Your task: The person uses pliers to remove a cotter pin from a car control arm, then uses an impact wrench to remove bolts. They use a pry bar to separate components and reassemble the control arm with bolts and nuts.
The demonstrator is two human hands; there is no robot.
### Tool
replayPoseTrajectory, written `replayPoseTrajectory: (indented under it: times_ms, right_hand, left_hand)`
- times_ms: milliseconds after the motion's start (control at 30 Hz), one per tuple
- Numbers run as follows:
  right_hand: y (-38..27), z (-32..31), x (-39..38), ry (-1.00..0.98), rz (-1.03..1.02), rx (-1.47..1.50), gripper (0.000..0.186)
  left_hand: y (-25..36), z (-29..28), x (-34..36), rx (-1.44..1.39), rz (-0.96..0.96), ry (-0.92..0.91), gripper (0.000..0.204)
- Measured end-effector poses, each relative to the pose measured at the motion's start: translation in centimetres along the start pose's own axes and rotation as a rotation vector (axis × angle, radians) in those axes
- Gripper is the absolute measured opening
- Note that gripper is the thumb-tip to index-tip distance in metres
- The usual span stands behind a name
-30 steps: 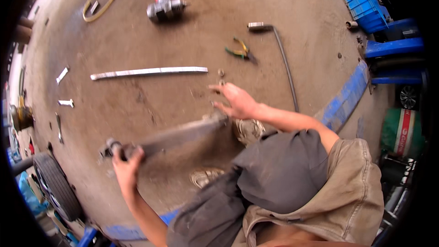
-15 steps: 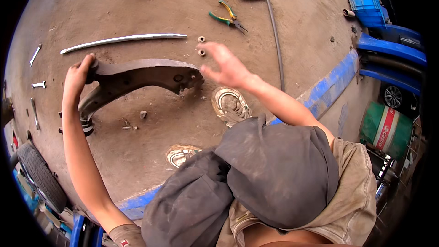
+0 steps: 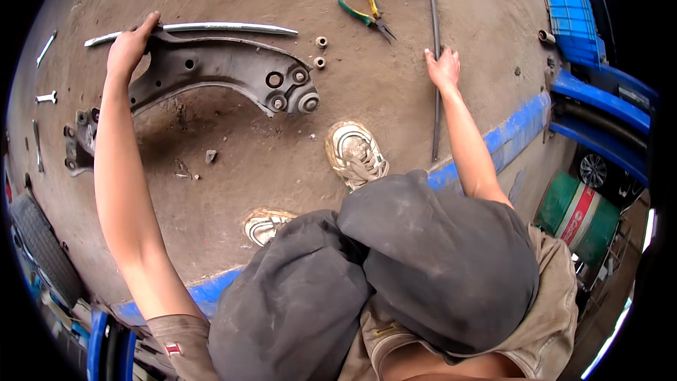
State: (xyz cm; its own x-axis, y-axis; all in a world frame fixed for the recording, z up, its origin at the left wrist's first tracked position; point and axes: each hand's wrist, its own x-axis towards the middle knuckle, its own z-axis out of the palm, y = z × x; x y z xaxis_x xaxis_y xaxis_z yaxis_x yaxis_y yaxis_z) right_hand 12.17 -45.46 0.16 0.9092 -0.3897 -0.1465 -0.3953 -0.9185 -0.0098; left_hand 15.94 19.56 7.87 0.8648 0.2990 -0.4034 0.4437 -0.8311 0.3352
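Observation:
My left hand [image 3: 130, 51] is closed on the upper left edge of a dark metal suspension control arm [image 3: 211, 62], whose broad, holed face shows. A round joint with bolts sits at its right end; my forearm hides part of its lower left branch. Along its far edge lies a long silvery bar [image 3: 240, 27], partly behind my fingers. Off to the right, my right hand [image 3: 444, 70] grips the shaft of an L-shaped socket wrench [image 3: 433, 21], thumb on one side and curled fingers on the other. The wrench lies on the floor.
Green-and-yellow pliers [image 3: 370, 14] and two small sockets or nuts [image 3: 321, 42] lie between my hands. Small spanners [image 3: 46, 98] are at far left. My shoes [image 3: 355, 152] stand near the blue floor strip [image 3: 522, 123]. A tyre [image 3: 44, 250] and green drum [image 3: 578, 219] flank me.
My right hand has moved right, from beside the small sockets or nuts to the wrench shaft. The control arm has turned in my left hand, so its broad face shows more.

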Motion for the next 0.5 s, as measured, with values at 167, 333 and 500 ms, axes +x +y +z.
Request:
replayPoseTrajectory:
  times_ms: [167, 333, 500]
  right_hand:
    - [2.3, 0.4, 2.2, 0.018, -0.071, 0.017, 0.045]
    - [-1.4, -1.9, 1.7, 0.081, -0.243, 0.157, 0.04]
    - [-8.7, -5.9, 2.4, 0.024, -0.509, 0.31, 0.038]
  left_hand:
    - [-0.3, 2.2, 3.9, 0.228, -0.091, -0.004, 0.082]
    - [2.5, 1.6, 1.3, 0.45, -0.216, 0.129, 0.069]
    - [1.6, 1.8, 0.0, 0.255, 0.089, 0.386, 0.048]
